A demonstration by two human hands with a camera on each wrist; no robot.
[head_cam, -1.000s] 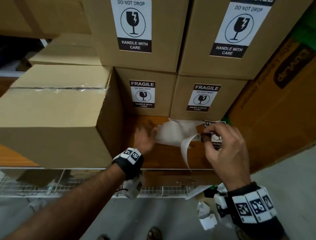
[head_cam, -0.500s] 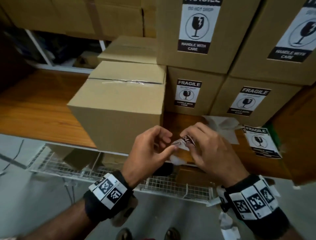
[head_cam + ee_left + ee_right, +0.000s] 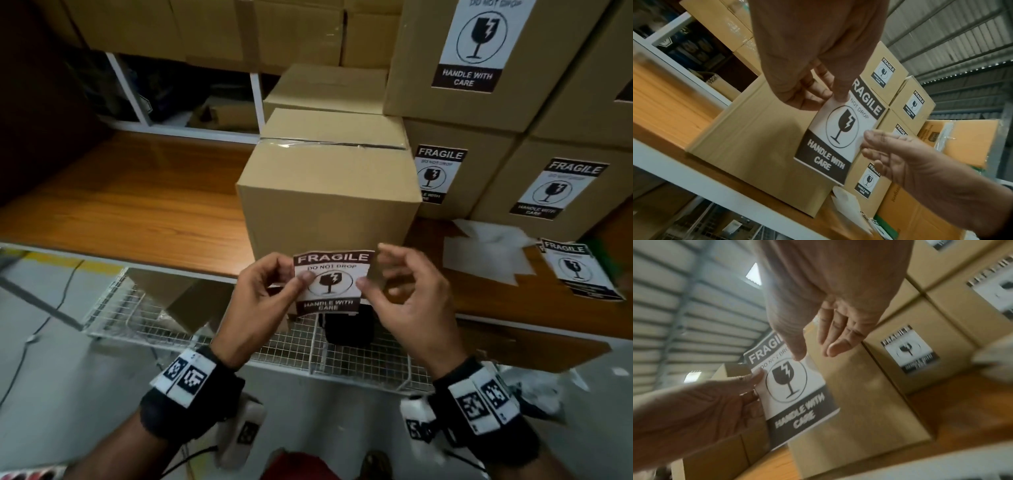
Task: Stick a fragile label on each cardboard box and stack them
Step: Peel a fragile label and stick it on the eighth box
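A black-and-white fragile label [image 3: 330, 281] [image 3: 838, 138] [image 3: 793, 386] hangs flat in the air, print toward me, just in front of a plain taped cardboard box [image 3: 329, 205] [image 3: 756, 138] [image 3: 859, 402]. My left hand [image 3: 294, 274] [image 3: 830, 94] [image 3: 756, 386] pinches its left edge between thumb and fingers. My right hand [image 3: 373, 265] [image 3: 869, 144] [image 3: 816, 352] has its thumb tip on the right edge, its fingers loose and spread. The box's front face bears no label. Beside it to the right stand stacked boxes [image 3: 486, 102] with labels on them.
The boxes stand on a wooden table [image 3: 137, 205]. White backing paper [image 3: 486, 253] and spare labels [image 3: 579, 270] lie on it at the right. A wire basket [image 3: 342, 353] hangs under the table's front edge. More boxes and a white shelf frame [image 3: 255, 99] stand behind.
Both hands came left from the backing paper to the plain box's front. The label, peeled and curled in my right hand before, is now spread flat between both hands.
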